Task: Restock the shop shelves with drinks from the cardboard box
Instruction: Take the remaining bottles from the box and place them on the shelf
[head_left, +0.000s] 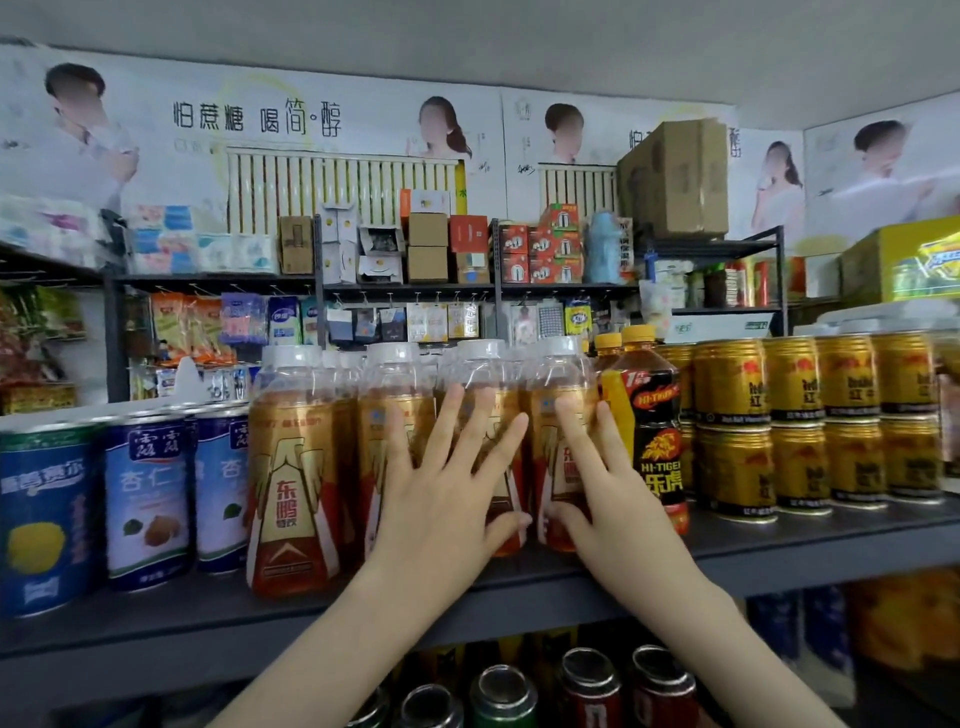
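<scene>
Grey shelf is carrying a row of amber bottles, against which the left hand and right hand are pressing with fingers spread straight, gripping nothing.

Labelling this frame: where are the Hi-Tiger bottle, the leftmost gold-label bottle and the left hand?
Hi-Tiger bottle (657, 418): head view, black label.
leftmost gold-label bottle (292, 467): head view, front label.
left hand (447, 501): head view, back of hand.
</scene>
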